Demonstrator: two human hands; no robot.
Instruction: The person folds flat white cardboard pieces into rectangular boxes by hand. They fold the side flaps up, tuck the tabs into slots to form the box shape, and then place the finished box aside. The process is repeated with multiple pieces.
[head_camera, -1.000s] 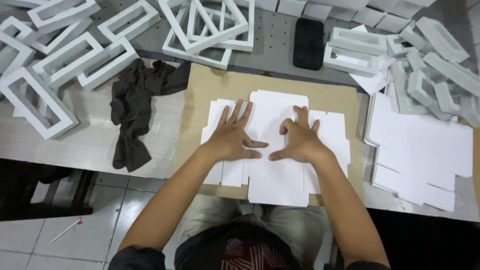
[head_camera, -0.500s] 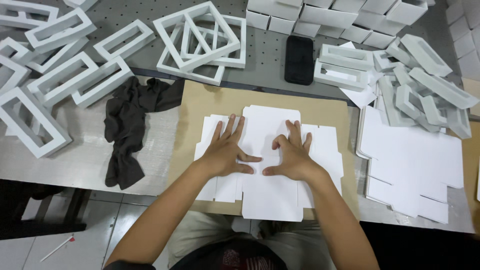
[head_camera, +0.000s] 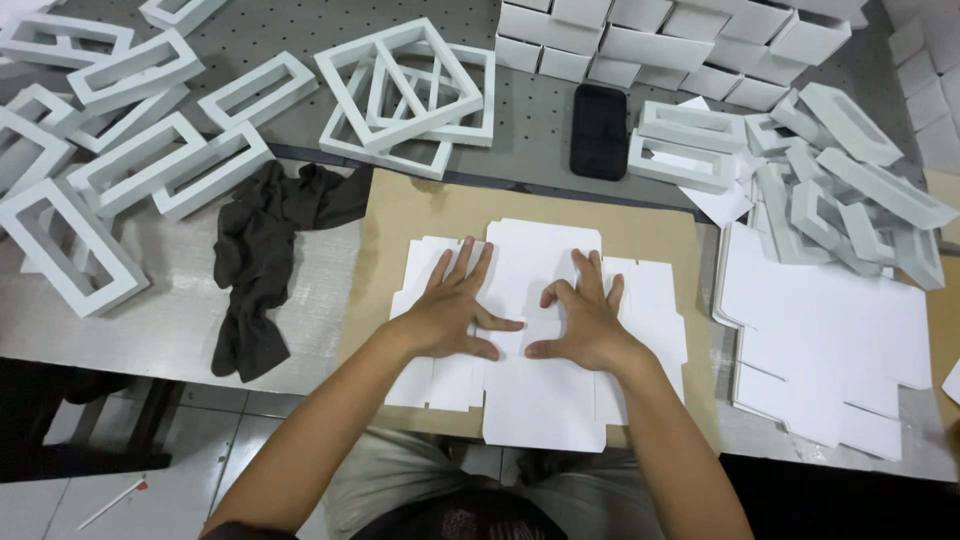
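- A flat white die-cut card blank (head_camera: 540, 330) lies on a brown cardboard mat (head_camera: 400, 215) at the near edge of the table, right in front of the person
- Both hands rest on top of it, pressing down rather than gripping anything
- The left hand (head_camera: 452, 310) lies palm down with fingers spread wide, pointing to the far side, thumb reaching right toward the middle of the blank
- The right hand (head_camera: 585, 320) is also flat on the card, but its fingers are a little curled, knuckles raised, thumb pointing left; the two thumbs sit close together, just apart
- The blank's taller middle panel runs near to far between the hands, with shorter flaps reaching out left and right under each palm; neither hand is nearer, since both sit either side of the centre line
- To the right, a stack of more flat white blanks (head_camera: 830, 340) sits just beside the mat
- To the left of the mat lies a crumpled dark cloth (head_camera: 265, 260)
- Farther off, folded white frames (head_camera: 400, 90) are scattered across the table, a black phone (head_camera: 598, 130) lies face down, and a row of white boxes (head_camera: 660, 40) lines the far edge
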